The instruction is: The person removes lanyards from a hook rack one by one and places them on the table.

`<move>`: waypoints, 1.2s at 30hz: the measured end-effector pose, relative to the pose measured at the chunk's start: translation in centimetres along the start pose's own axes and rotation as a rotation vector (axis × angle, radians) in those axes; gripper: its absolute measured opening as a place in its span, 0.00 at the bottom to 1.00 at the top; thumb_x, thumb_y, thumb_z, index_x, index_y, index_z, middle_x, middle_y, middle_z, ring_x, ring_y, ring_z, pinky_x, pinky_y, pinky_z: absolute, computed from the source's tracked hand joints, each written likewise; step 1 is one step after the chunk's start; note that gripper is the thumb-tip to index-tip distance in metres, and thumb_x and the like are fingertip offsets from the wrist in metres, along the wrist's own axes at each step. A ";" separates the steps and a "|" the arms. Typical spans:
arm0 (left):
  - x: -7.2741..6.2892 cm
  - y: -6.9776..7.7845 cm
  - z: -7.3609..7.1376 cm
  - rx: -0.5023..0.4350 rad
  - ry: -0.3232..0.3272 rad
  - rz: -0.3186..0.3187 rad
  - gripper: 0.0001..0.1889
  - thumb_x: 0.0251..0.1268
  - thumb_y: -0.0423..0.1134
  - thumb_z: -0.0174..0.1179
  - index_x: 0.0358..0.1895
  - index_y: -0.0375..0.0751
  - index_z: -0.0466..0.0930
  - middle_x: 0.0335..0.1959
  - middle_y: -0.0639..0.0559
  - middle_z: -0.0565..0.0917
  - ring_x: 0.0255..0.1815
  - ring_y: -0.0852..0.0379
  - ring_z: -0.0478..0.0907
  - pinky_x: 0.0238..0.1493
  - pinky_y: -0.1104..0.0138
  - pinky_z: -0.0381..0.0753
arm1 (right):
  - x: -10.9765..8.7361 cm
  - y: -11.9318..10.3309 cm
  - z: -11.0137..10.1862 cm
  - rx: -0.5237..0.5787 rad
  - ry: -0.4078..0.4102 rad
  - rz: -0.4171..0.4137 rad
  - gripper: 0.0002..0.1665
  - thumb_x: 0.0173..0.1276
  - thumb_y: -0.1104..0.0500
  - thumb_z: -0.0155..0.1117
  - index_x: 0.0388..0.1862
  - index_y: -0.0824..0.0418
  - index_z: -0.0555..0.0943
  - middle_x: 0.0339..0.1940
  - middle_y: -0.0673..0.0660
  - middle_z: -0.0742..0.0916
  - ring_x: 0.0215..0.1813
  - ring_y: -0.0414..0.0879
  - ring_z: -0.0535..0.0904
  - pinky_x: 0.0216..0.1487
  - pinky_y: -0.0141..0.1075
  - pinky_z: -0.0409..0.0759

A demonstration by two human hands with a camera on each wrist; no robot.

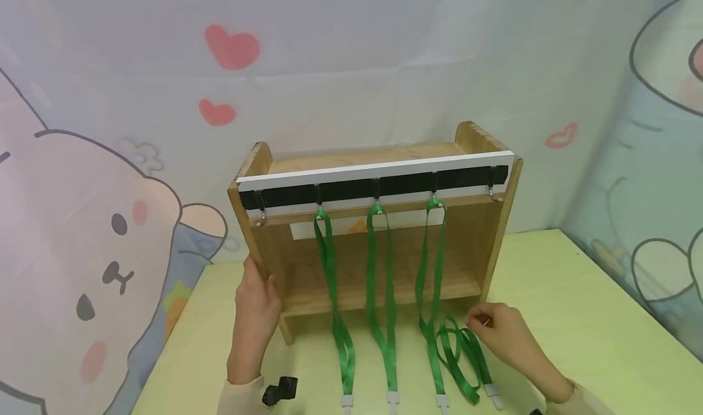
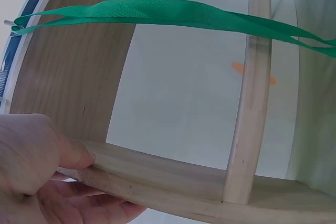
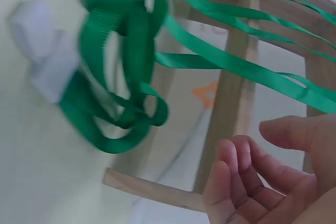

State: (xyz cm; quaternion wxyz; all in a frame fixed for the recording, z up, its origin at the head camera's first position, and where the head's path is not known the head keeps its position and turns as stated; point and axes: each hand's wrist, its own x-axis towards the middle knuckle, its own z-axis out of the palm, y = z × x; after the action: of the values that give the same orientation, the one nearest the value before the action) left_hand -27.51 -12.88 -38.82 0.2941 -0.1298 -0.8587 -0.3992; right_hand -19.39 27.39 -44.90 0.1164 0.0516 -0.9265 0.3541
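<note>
My left hand [image 1: 257, 305] grips the left side panel of a small wooden rack [image 1: 379, 293]; in the left wrist view its thumb lies on the inner face and its fingers [image 2: 113, 208] on the outer. Three green lanyards [image 1: 379, 262] hang from the middle hooks of a black and white strip [image 1: 351, 189] along the rack's front, white clips at their lower ends. A loose green lanyard [image 3: 126, 51] lies bunched on the table at the right. Just beside it is my right hand [image 1: 502, 332], its fingers loosely bent and apart from the thumb, holding nothing.
The outer left hook [image 1: 261, 220] and outer right hook [image 1: 495, 196] carry nothing. The rack stands on a pale yellow-green table [image 1: 566, 293]. Behind it hangs a backdrop [image 1: 351, 61] printed with cartoon animals and hearts.
</note>
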 end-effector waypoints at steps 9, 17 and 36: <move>0.3 -0.6 -0.4 -0.001 -0.003 -0.004 0.24 0.72 0.21 0.49 0.68 0.18 0.56 0.53 0.17 0.74 0.54 0.23 0.77 0.50 0.35 0.78 | 1.1 -2.7 -1.4 0.049 0.165 -0.078 0.05 0.70 0.65 0.66 0.39 0.64 0.87 0.30 0.49 0.88 0.31 0.41 0.83 0.33 0.34 0.82; 0.1 -0.5 -0.3 -0.021 -0.021 -0.027 0.26 0.72 0.21 0.49 0.70 0.18 0.54 0.57 0.16 0.72 0.57 0.22 0.75 0.51 0.36 0.77 | 1.7 -5.2 -2.5 0.106 0.364 -0.150 0.07 0.70 0.66 0.65 0.45 0.67 0.86 0.36 0.54 0.89 0.35 0.38 0.83 0.34 0.28 0.82; -0.3 -0.5 0.3 -0.006 0.020 0.012 0.26 0.70 0.18 0.50 0.68 0.17 0.55 0.53 0.16 0.74 0.53 0.22 0.77 0.48 0.36 0.79 | 4.2 -10.5 -2.0 0.409 0.675 -0.200 0.11 0.66 0.67 0.71 0.46 0.68 0.82 0.38 0.51 0.85 0.38 0.36 0.83 0.40 0.23 0.80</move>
State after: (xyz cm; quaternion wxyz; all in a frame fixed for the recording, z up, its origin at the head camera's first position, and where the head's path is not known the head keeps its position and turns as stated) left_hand -27.61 -13.01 -39.45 0.3048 -0.1318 -0.8536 -0.4014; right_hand -21.23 20.88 -35.68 0.4354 0.0445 -0.7369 0.5152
